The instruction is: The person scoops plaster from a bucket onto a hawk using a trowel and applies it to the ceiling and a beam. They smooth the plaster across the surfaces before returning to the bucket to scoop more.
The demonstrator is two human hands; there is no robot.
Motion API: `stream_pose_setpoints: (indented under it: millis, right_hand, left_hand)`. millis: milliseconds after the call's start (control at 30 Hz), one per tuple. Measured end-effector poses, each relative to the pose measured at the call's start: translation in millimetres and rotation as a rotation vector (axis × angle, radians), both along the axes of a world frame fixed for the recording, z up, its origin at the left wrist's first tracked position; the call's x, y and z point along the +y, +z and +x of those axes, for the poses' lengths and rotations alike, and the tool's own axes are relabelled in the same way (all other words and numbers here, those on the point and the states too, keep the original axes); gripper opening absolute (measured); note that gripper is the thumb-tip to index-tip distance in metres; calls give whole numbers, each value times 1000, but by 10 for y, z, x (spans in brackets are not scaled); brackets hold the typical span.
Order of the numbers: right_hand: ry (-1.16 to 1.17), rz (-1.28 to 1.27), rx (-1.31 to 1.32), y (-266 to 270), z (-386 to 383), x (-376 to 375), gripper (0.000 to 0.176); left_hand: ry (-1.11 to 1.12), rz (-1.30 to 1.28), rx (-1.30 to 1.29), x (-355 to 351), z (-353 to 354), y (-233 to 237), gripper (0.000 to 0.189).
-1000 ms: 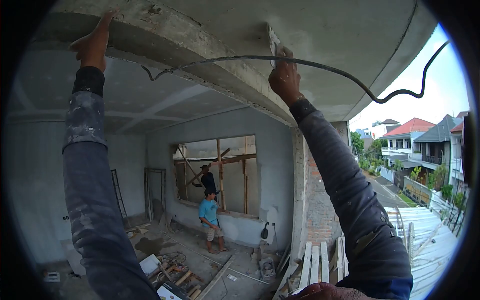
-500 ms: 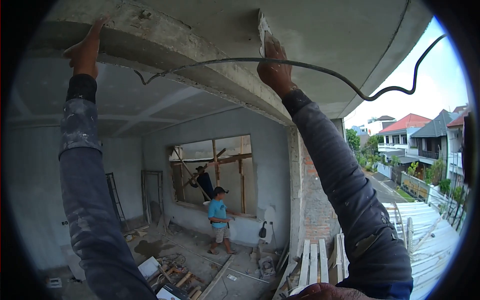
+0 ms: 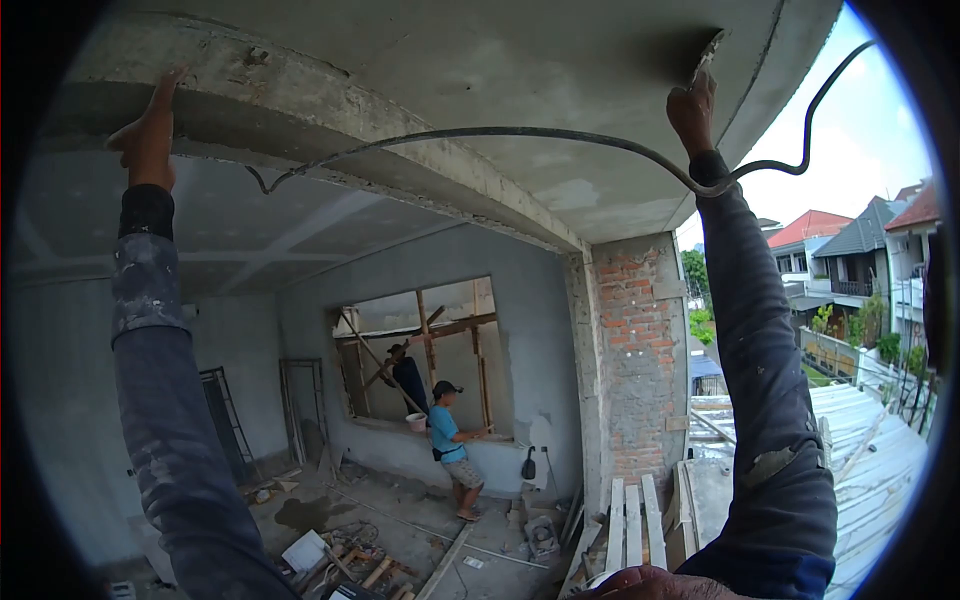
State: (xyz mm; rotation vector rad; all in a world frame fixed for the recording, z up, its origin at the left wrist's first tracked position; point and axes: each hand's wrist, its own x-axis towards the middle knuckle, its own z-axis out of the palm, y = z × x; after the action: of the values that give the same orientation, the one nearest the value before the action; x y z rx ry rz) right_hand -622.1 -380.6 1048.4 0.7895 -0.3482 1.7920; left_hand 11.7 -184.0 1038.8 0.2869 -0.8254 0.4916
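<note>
My left hand [image 3: 150,132] reaches up to the concrete beam [image 3: 290,98], braced on its edge with fingers and thumb apart; it holds nothing. Overhead at the right, my right hand [image 3: 692,115] is closed on a plastering trowel [image 3: 708,52]. The trowel's plaster-smeared blade shows nearly edge-on, up against the grey ceiling [image 3: 560,75]; its handle is hidden in my fist. A dark cable [image 3: 480,131] hangs across the view, passing in front of my right wrist.
Below, a person in a blue shirt [image 3: 445,430] stands by a window opening; another person [image 3: 405,375] is beyond it. Planks [image 3: 632,525] lie beneath my right arm. Wood scraps [image 3: 375,572] litter the floor. A brick column [image 3: 635,350] and corrugated roofing [image 3: 870,450] are at the right.
My right hand has moved right along the ceiling with the trowel, towards its outer edge. My left hand stays at the beam. The person in blue has stepped closer to the window.
</note>
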Motion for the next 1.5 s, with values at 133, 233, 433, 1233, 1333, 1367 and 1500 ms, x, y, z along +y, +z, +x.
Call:
stream_pose_setpoints:
  millis: [133,233,433,1233,1333,1367,1500]
  right_hand:
    - [112,68,102,-225,1149,-146,62]
    - [81,147,191,-483,1137,-191,64]
    - [-51,31,56,-439,107,470,61]
    - [-99,5,208,-85,-1054,863,36]
    - [-124,-107,-20,24,-530,659,44]
    - [-66,-105,31,23,-279,543,48]
    - [-25,61,207,-490,184,424,59]
  left_hand:
    - [59,20,123,30,-14,-19,104]
    - [36,-9,25,-9,103,34,122]
    - [70,26,67,6,141,70,141]
    - [80,-30,18,-46,270,152,133]
    - [82,6,96,-22,127,84,132]
    - [96,34,168,2,83,56,132]
    - [97,31,97,-10,98,45,133]
